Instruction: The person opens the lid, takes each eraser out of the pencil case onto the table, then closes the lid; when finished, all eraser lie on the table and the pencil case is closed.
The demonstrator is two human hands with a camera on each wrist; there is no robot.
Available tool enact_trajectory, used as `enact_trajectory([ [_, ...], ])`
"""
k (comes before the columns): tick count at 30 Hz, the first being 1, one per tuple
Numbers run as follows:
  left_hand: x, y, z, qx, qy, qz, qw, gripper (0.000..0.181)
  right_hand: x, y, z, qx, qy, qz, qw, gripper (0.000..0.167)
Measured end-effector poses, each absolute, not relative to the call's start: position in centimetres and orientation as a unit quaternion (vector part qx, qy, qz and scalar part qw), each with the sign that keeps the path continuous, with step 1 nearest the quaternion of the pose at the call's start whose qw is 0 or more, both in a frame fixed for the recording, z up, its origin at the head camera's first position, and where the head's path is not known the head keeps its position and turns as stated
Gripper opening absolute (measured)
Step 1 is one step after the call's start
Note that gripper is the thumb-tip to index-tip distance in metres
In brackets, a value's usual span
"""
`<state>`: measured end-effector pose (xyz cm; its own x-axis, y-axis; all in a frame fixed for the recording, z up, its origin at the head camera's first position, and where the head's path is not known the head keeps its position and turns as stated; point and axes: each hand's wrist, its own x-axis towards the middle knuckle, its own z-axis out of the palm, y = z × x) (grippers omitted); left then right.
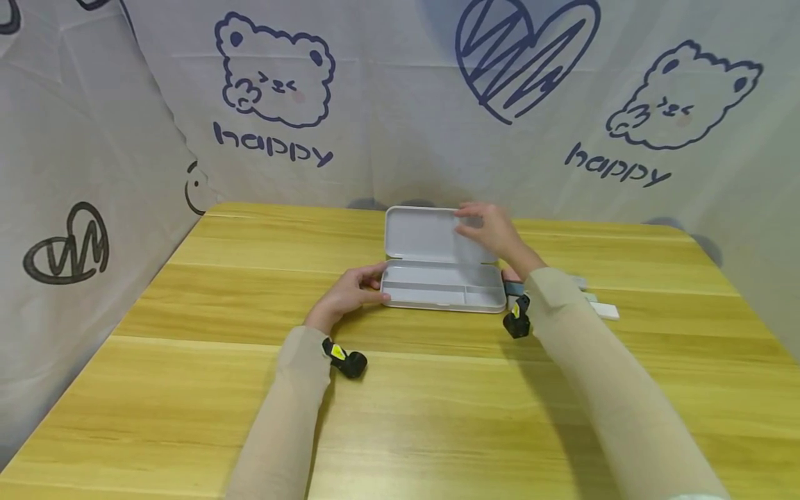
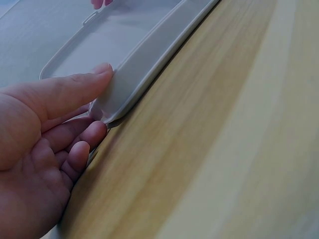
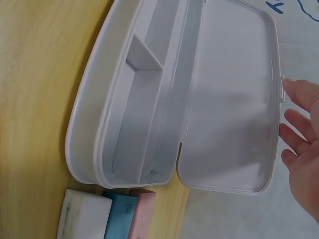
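Note:
A pale grey-white pencil case (image 1: 431,295) lies on the table with its lid (image 3: 234,104) raised at the back. Its inside shows a long compartment and divided front sections. My left hand (image 1: 350,295) grips the case's left end. In the left wrist view, that thumb lies on the rim and the other fingers are against the outside near the bottom corner. My right hand (image 1: 494,229) is at the lid's upper right, fingers loosely bent. In the right wrist view, its fingertips are at the lid's outer edge, by the small latch (image 3: 282,89).
Right of the case lie a white block eraser (image 3: 82,214), a blue one (image 3: 119,214) and a pink one (image 3: 142,211). Another white block (image 1: 605,310) shows past the right sleeve. A white cloth (image 1: 400,104) with drawings hangs behind the wooden table (image 1: 412,417).

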<state>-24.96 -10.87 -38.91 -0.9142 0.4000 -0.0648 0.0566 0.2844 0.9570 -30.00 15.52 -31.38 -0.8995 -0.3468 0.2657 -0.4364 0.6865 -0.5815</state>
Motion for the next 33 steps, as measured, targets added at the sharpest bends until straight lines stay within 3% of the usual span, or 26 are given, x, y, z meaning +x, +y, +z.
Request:
enact_trajectory([
  [25,-25.2,-10.9,-39.6,0.152,0.798,0.569,0.124,0.064,-29.3,15.6,-30.5,0.251,-0.919,0.301,0.036,0.036],
  [33,-25.4,-10.9,-39.8,0.155,0.8,0.567,0.118,0.064,-28.5,16.1,-29.9,0.28,-0.905,0.319,0.042,0.021],
])
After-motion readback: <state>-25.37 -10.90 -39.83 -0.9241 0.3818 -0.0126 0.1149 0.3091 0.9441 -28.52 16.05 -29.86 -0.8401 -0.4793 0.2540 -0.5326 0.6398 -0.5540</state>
